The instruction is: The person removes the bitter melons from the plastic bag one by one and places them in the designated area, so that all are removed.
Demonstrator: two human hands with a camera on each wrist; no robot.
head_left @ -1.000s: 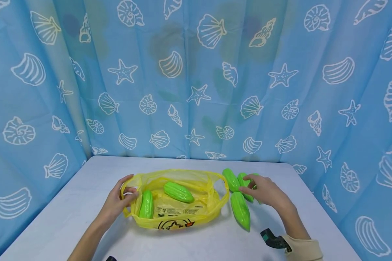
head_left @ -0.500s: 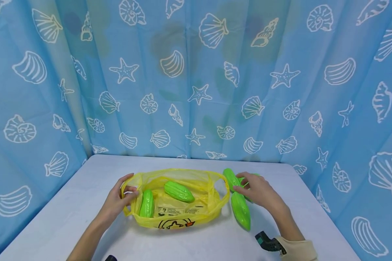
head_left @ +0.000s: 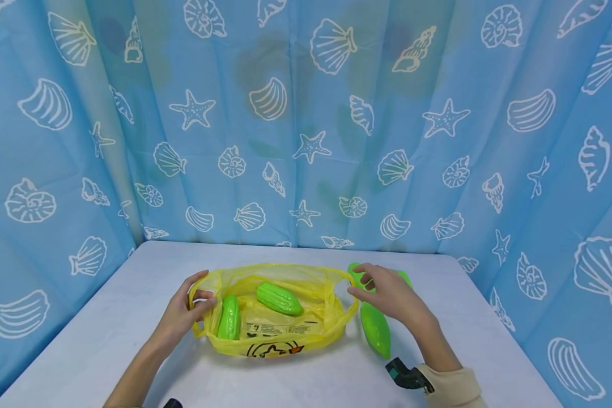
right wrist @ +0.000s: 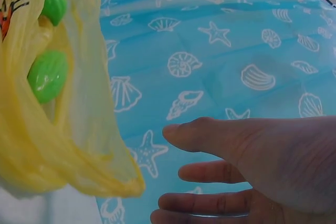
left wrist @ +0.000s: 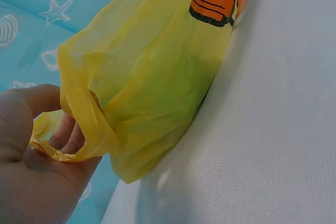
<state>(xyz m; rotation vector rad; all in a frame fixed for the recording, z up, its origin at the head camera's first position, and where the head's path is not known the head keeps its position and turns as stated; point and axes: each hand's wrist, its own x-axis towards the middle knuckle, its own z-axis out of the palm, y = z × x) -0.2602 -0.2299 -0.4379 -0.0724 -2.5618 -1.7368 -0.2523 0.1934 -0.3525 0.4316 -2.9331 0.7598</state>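
A thin yellow plastic bag (head_left: 219, 348) lies with its mouth spread wide in the head view. My left hand (head_left: 175, 317) holds its left handle, thumb and fingers hooked through the loop, as the left wrist view shows of the handle (left wrist: 81, 114). Inside are two green ridged toy bitter melons, one upright at the left (head_left: 229, 318) and one slanted at the back (head_left: 279, 299). My right hand (head_left: 390, 294) hovers by the right handle (head_left: 354, 306); its fingers are loosely bent with nothing between them, apart from the bag in the right wrist view.
Outside the bag on the right, a green toy bitter melon (head_left: 375, 330) lies on the white table (head_left: 296, 379). More of them, such as one green melon (head_left: 354, 272), are partly hidden behind my right hand. A blue shell-print curtain (head_left: 306, 187) surrounds the table.
My right hand has moved left, from over the loose green melons to the bag's right handle. My left hand and the bag have stayed in place.
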